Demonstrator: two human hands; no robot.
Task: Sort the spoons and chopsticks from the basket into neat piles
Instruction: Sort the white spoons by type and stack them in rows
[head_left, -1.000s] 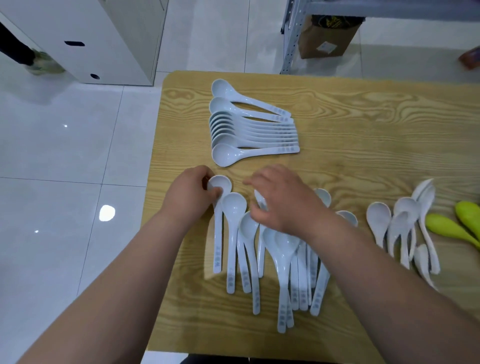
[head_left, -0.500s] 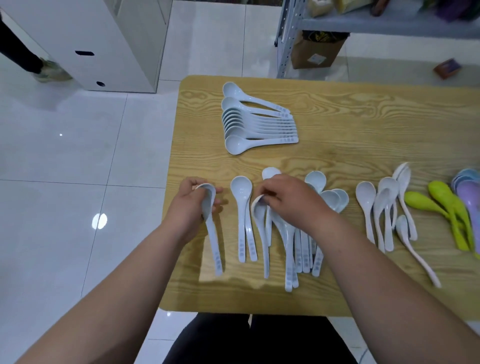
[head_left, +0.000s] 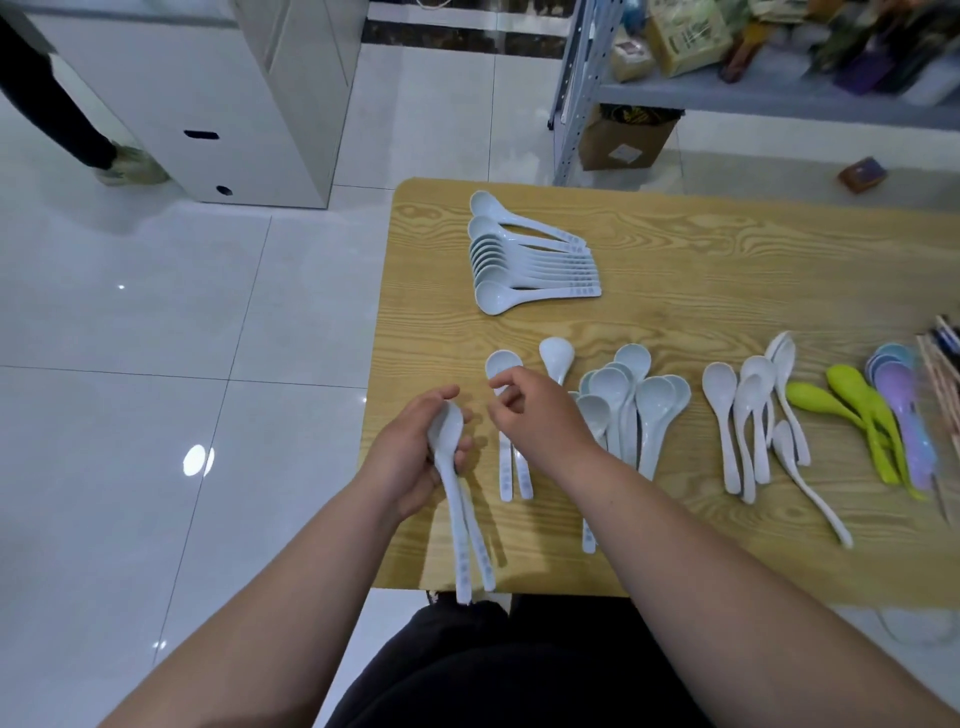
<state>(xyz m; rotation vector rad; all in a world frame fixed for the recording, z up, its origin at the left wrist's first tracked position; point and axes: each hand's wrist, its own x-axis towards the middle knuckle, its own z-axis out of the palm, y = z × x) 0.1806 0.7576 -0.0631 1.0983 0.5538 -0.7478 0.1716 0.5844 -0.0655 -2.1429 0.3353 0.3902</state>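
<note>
While the left hand curls its fingers round two pale blue soup spoons, their bowls sit nested in the palm and their handles fan out below the wrist, past the near edge of the wooden table. The right hand, just beside it, is loosely curled with thumb and forefinger a little apart, and it grips nothing that shows. It hovers over a pair of pale blue spoons lying side by side on the table, their bowls past the fingertips and their handles under the wrist. Close to the right of that hand lies a loose cluster of pale blue spoons, partly hidden by the forearm. Farther right come white spoons, then green spoons, a purple spoon and chopsticks at the frame's edge. Well beyond both hands, a neat overlapping row of spoons lies with handles pointing right.
</note>
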